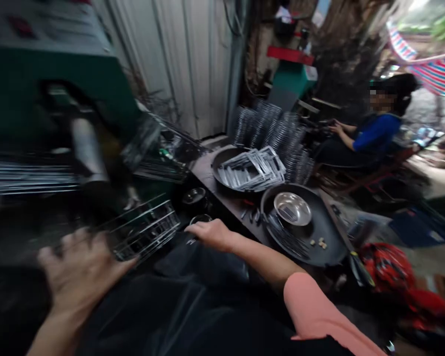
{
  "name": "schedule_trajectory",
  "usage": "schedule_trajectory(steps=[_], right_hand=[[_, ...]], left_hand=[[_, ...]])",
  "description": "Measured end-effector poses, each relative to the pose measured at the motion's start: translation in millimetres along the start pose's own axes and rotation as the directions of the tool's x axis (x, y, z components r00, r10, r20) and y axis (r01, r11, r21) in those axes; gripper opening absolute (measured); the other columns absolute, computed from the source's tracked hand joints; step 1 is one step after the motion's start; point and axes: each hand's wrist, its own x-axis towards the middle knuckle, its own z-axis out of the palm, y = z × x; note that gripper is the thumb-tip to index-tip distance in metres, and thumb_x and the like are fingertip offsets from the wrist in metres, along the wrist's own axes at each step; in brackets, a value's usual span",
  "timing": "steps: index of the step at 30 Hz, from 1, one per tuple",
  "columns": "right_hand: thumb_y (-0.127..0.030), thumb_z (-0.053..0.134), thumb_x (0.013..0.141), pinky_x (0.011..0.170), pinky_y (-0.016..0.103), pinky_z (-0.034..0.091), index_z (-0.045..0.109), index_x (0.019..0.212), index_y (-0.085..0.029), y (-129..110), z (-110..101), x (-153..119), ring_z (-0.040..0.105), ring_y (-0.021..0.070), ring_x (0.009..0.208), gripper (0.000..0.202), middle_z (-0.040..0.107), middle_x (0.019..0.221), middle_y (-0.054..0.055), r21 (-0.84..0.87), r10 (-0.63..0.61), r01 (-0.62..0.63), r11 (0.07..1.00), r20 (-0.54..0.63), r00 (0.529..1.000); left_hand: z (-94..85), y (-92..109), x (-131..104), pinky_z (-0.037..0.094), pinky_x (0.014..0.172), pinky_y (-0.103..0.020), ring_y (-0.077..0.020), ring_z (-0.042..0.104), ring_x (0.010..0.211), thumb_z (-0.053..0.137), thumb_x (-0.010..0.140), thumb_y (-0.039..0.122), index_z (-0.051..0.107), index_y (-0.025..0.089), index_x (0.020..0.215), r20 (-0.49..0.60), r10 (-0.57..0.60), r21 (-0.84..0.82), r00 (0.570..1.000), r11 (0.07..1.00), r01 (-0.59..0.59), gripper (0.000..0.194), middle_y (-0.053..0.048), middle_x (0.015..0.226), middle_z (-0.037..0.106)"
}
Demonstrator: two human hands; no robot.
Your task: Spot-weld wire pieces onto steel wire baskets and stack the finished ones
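Observation:
My left hand (81, 269), blurred by motion, has its fingers spread. Its thumb side is at the near end of a wire rack (148, 230) of thin metal rods; I cannot tell whether they touch. The rack lies tilted in front of a dark green machine (11, 104). To the right, the fingers of my right hand (211, 233) are closed together over a small round container (200, 217). Small shiny bits show by the fingertips, but what they grip, if anything, is unclear. Behind stands a dark cup (194, 196).
On a bench at right, one round pan (217, 158) holds rectangular wire frames (257, 168). Another pan (332, 247) carries a steel bowl (292, 208) and dark rods. Stacked wire parts (270, 128) stand behind. A seated person in blue (376, 133) works farther back. Bundled rods (29, 177) lie left.

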Motion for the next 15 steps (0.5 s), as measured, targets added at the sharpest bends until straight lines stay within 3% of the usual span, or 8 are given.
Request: schedule_trajectory(steps=[3, 7, 10, 15], right_hand=[[-0.013, 0.046, 0.098, 0.058, 0.024, 0.05, 0.056, 0.119, -0.02, -43.4, -0.1, 47.7, 0.074, 0.0195, 0.083, 0.024, 0.076, 0.099, 0.006, -0.103, -0.106, 0.112, 0.988, 0.06, 0.993], [-0.014, 0.044, 0.098, 0.061, 0.027, 0.055, 0.055, 0.113, -0.019, -76.4, 6.1, 88.9, 0.075, 0.0218, 0.083, 0.019, 0.076, 0.098, 0.009, -0.15, -0.071, 0.074, 0.986, 0.025, 0.997], [-0.016, 0.044, 0.098, 0.062, 0.03, 0.058, 0.056, 0.112, -0.018, -81.5, 11.2, 99.1, 0.076, 0.0228, 0.084, 0.019, 0.076, 0.1, 0.009, -0.169, -0.06, 0.063, 0.984, 0.022, 0.998], [-0.015, 0.043, 0.1, 0.06, 0.033, 0.059, 0.059, 0.113, -0.018, -76.4, 3.4, 98.9, 0.075, 0.0242, 0.081, 0.021, 0.076, 0.094, 0.008, -0.25, -0.272, 0.31, 0.917, 0.173, 0.946]], left_hand=[[1.2, -2.5, 1.7, 0.032, 0.104, -0.067, -0.0479, 0.045, 0.125, 0.05, 0.081, 0.05, 0.052, 0.0, 0.121, -0.058, 0.005, 0.076, 0.998, 0.997, 0.0, 0.064, -0.034, 0.135, 0.051], [8.6, 1.3, 9.0, 0.03, 0.105, -0.067, -0.0469, 0.047, 0.122, 0.057, 0.078, 0.047, 0.055, 0.0, 0.121, -0.041, 0.032, 0.079, 0.999, 0.996, -0.029, 0.064, -0.035, 0.133, 0.052], [15.1, -1.2, 10.8, 0.032, 0.106, -0.065, -0.0454, 0.048, 0.123, 0.065, 0.073, 0.047, 0.057, 0.0, 0.122, -0.001, 0.022, 0.097, 1.0, 0.995, -0.022, 0.068, -0.034, 0.133, 0.053], [23.6, -8.2, 13.6, 0.03, 0.107, -0.064, -0.0464, 0.046, 0.126, 0.069, 0.07, 0.044, 0.058, -0.001, 0.123, -0.004, 0.017, 0.053, 1.0, 0.998, -0.017, 0.07, -0.035, 0.136, 0.051]])
